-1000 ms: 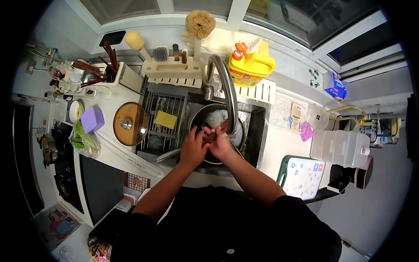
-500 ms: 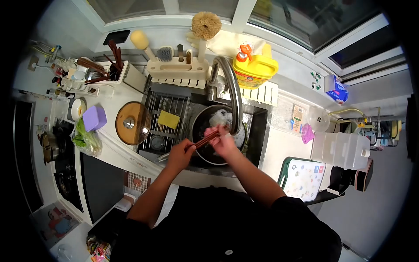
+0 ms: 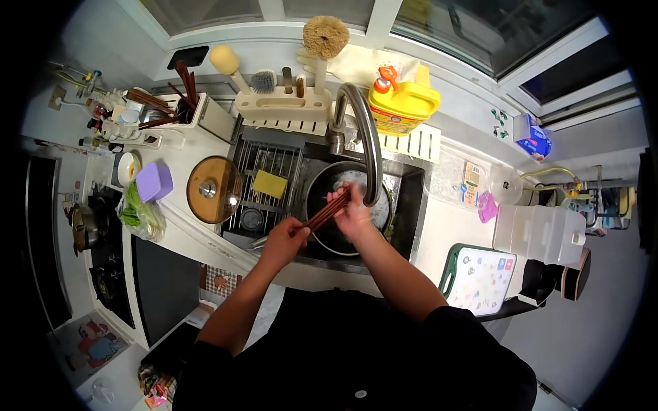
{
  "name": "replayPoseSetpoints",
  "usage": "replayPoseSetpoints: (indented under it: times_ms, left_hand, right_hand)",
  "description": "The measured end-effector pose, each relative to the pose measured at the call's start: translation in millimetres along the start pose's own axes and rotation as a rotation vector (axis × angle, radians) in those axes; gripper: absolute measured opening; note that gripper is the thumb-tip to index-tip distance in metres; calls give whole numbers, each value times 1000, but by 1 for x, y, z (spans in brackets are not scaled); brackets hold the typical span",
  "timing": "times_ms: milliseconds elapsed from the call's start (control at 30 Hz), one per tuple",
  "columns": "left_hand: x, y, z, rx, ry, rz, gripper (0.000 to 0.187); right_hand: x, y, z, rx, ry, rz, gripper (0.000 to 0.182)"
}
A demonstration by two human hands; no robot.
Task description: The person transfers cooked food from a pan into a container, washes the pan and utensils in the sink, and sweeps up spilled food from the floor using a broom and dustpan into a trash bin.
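Note:
My left hand (image 3: 281,246) grips the lower end of a bundle of reddish-brown chopsticks (image 3: 322,216). Across the palm of my right hand (image 3: 354,216) lies their upper end, with the fingers curled up against them. Both hands are over a round dark pot (image 3: 320,240) in the sink (image 3: 410,218), the left at its near-left rim. White foam (image 3: 379,218) shows inside the pot. The curved metal faucet (image 3: 372,137) arches above, its spout end just beside my right fingers.
A drying rack (image 3: 279,152) with a yellow sponge (image 3: 269,184) is left of the pot, beside a glass lid (image 3: 195,190). Behind stand a brush holder (image 3: 281,108) and a yellow jug (image 3: 411,103). A cutting board (image 3: 478,282) and clear bin (image 3: 538,234) are at right.
My right hand has turned palm up and its fingers have loosened along the chopsticks. The bundle now shows more of its length; my left hand keeps its hold. The view shifts slightly.

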State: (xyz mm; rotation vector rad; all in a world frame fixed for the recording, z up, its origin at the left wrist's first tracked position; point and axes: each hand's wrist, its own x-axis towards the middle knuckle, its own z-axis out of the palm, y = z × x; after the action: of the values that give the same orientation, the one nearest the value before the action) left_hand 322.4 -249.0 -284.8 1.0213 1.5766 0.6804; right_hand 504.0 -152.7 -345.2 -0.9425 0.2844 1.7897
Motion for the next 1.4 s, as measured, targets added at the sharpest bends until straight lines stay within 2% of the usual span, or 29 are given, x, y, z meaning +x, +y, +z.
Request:
replayPoseSetpoints:
  times_ms: [100,200,267,333,400,500,600,933,1133,1300,1400]
  left_hand:
    - [-5,-5,0,-34,-45,-72,15]
    - [-7,-9,5,-71,-75,-147,15]
    - [-9,-11,6,-100,-94,-175,16]
    - [-12,-11,6,-26,-88,-122,17]
    - [-13,-12,5,-47,-83,-109,17]
    - [-16,-18,3,-95,-51,-107,17]
    - [-20,-22,7,-109,-4,-103,17]
    - [-25,-24,12,-230,-8,-122,15]
    - [-26,-29,11,-234,3,-157,15]
    - [-27,-24,17,-308,3,-132,16]
    - [-27,-23,18,-343,-7,-144,16]
  right_hand:
    - [4,-9,-7,-14,-50,28,18]
    - [3,-16,-13,-194,-205,-28,14]
    - [8,-14,-23,-224,-167,-18,15]
    - [11,-12,-29,-252,-131,-8,17]
    - [12,-10,-35,-172,-119,27,17]
    - [-11,-9,-6,-164,-51,27,19]
    - [-10,-7,-8,-106,-116,42,28]
    - [-17,-6,-2,-45,-75,95,28]
    - [-18,-5,-6,-194,-127,89,26]
    - [-8,-10,-5,-75,-87,119,24]
    - [-10,-12,-2,-115,-108,105,26]
